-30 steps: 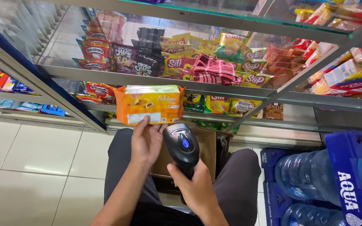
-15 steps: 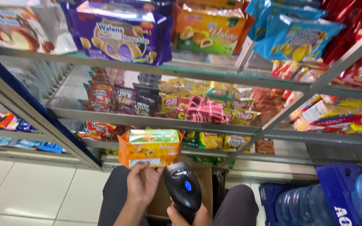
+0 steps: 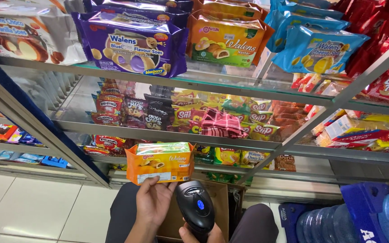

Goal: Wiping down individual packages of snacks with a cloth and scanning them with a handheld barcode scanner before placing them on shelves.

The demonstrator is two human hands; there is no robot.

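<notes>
A shop aisle with glass shelves on metal rails fills the view, over a pale tiled floor (image 3: 28, 207). Low in the middle, the left hand (image 3: 154, 202) holds an orange snack box (image 3: 159, 163) from below, its grip closed on the box's bottom edge with the fingers up the front face. The box has a green top and stands upright in front of the lowest shelf rail. Just right of the box and slightly below it, the right hand (image 3: 202, 234) holds a black barcode scanner (image 3: 196, 208); only the fingertips show at the frame's bottom edge, wrapped about the handle. The scanner's head, with a small blue light, sits close to the box's lower right corner without touching it. Below the box lies an open cardboard carton (image 3: 221, 202) between the person's knees. Above the box, on the middle shelf, lies a red checked cloth (image 3: 221, 123) among snack packets. Higher up stand a purple biscuit pack (image 3: 131, 45) and an orange biscuit pack (image 3: 226, 38). Far right of the box, blue water bottles (image 3: 383, 216) stand on the floor.
</notes>
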